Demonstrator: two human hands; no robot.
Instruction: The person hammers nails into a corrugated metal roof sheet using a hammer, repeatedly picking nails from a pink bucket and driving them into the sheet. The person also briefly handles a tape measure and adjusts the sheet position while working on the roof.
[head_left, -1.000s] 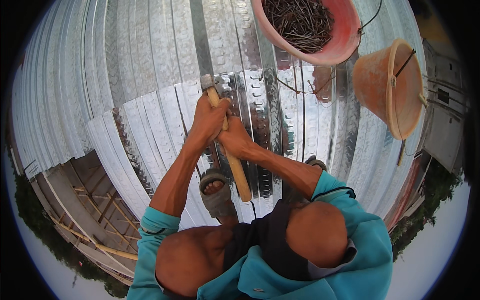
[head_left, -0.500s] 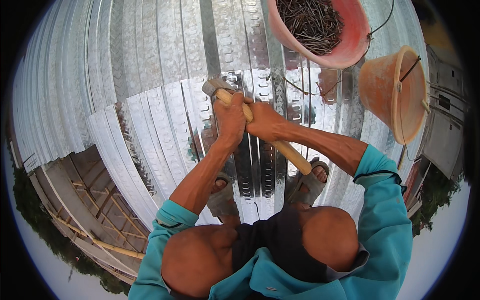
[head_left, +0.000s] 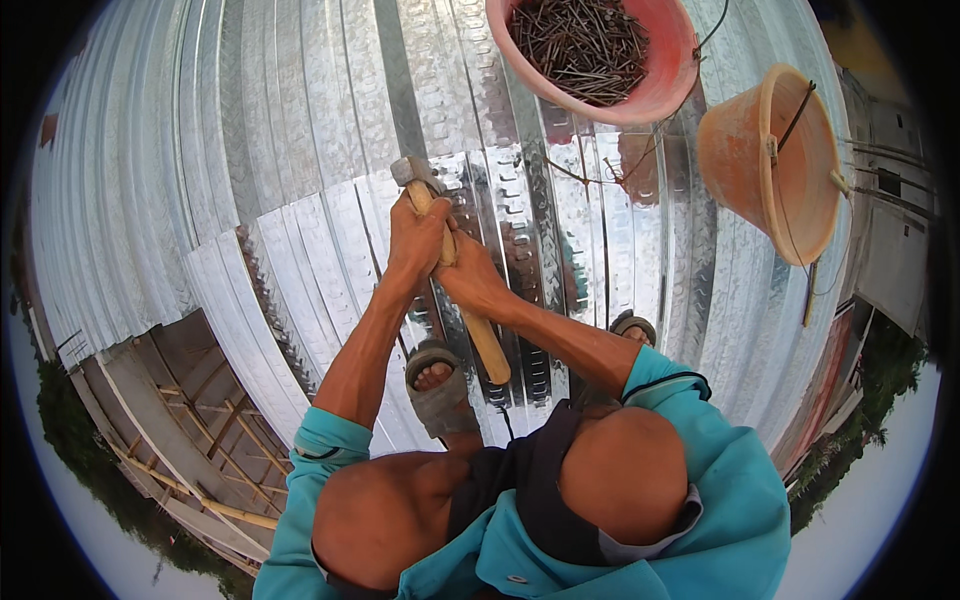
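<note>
I hold a hammer, with its grey metal head [head_left: 412, 171] pointing away from me and its wooden handle [head_left: 486, 345] slanting back toward my feet. My left hand [head_left: 414, 238] is closed round the handle just below the head. Right beside it, lower on the handle, my right hand [head_left: 468, 275] is closed too, its fingertips partly hidden by the handle and left hand. Under the hands lies ribbed, shiny metal decking [head_left: 330, 240]. Ahead to the right, a pink-red bucket [head_left: 678, 75] holds many loose, rusty nails [head_left: 578, 48].
An orange bucket [head_left: 735, 165] leans on its side at the right, with a wire handle. Thin wire [head_left: 585, 180] lies on the decking near the buckets. At the left, the sheets end above an opening with bamboo poles [head_left: 235, 430]. My sandalled feet [head_left: 437, 390] stand on the decking.
Both hands and the hammer have shifted left and closer together, and the handle now stands steeper. The buckets appear further left and higher as the view moved.
</note>
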